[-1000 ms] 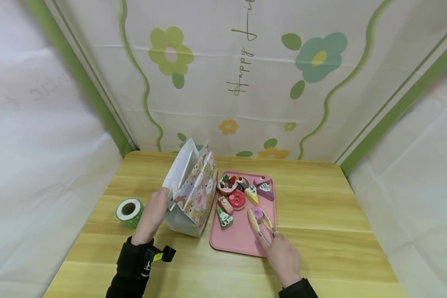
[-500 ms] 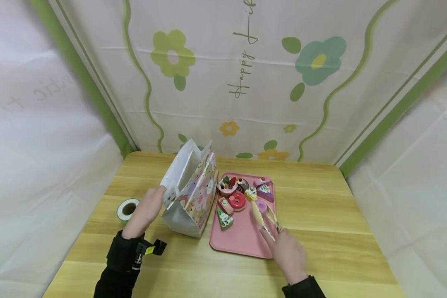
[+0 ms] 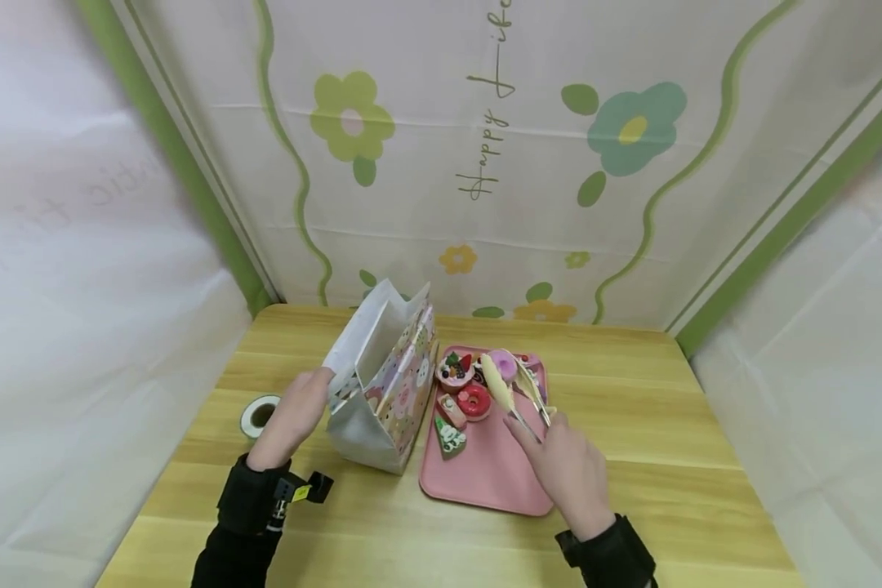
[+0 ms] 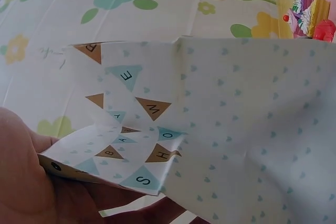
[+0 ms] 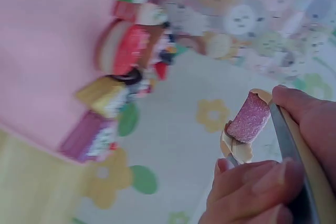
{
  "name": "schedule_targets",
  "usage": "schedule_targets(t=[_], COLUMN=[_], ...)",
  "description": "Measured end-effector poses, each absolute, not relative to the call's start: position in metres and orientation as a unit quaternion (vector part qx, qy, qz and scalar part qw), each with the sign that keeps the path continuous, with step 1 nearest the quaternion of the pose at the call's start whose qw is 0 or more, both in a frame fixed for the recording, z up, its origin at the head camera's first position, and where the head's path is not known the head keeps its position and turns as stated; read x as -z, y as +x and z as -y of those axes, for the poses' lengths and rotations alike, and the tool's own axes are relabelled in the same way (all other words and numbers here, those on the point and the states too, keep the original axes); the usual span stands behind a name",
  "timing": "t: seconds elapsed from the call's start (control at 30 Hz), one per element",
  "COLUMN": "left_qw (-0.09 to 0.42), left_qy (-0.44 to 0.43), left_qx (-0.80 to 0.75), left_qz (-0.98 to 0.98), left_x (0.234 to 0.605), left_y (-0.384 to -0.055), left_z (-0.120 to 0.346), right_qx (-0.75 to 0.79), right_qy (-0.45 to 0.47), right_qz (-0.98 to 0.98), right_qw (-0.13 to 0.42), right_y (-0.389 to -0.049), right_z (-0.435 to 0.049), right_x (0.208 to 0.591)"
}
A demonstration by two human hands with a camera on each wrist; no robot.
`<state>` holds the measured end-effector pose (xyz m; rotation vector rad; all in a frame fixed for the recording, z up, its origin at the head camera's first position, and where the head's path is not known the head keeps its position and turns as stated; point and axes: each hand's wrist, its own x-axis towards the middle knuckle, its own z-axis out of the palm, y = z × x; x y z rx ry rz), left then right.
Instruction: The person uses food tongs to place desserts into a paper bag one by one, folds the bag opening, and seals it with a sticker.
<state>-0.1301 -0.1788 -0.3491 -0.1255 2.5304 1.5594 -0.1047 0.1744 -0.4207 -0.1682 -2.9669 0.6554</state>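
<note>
The right hand (image 3: pixel 572 472) grips tongs (image 3: pixel 497 385) whose ends hold, just ahead, a likely light, firm cake (image 3: pixel 503 364) best pinched across its sides; the left hand (image 3: pixel 296 414) pinches the bag (image 3: pixel 367 437).

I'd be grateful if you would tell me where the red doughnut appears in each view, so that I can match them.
Head: the red doughnut lies on the pink tray, slightly right of centre, in the lower half.
Left wrist: upper right, partly cut off by the right edge.
Right wrist: upper left, blurred and seen side-on.
Shared landmark: the paper bag, just left of the tray in the head view.
</note>
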Motion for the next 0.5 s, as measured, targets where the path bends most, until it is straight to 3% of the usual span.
schedule_targets(t=[0.5], left_qw=[0.088], left_qy=[-0.04], left_qx=[-0.5], left_qz=[-0.86], left_x=[0.346], left_y=[-0.128], left_z=[0.182], right_qx=[-0.182], right_qy=[0.073], right_qz=[0.974], right_qw=[0.116], right_y=[-0.124], right_z=[-0.119], right_x=[0.334])
